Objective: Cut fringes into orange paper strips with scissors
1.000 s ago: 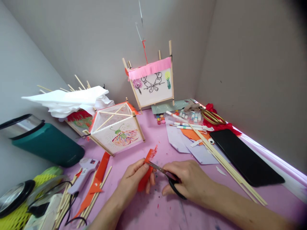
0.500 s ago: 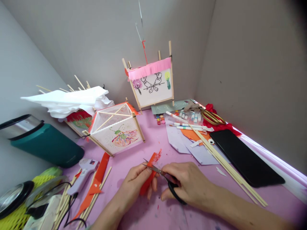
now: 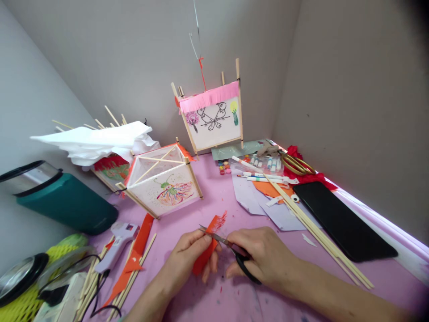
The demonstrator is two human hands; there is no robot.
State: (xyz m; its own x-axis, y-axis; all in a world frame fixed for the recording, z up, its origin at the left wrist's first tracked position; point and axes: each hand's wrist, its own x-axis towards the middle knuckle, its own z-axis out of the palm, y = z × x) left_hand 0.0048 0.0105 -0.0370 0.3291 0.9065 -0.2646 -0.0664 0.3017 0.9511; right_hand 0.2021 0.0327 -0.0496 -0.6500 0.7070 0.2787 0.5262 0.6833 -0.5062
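Observation:
A strip of red-orange paper, its far end cut into a fringe, is pinched between the thumb and fingers of my left hand. My right hand is closed on black-handled scissors, with fingers in the loops. The scissor blades point left and lie across the strip, beside my left thumb. Behind my hands stands a white paper lantern with a wooden stick frame and an insect drawing. Another lantern, with pink fringe and a bird drawing, hangs near the wall from a red string.
A teal bottle, a lilac glue gun, red paper scraps and wooden sticks lie left. To the right are markers, white paper, long sticks, a black phone and gold-handled scissors on the pink table.
The scissor blades look more closed over the paper strip. The strip's lower end has shifted slightly left, and the fingers of my left hand have moved a little with it.

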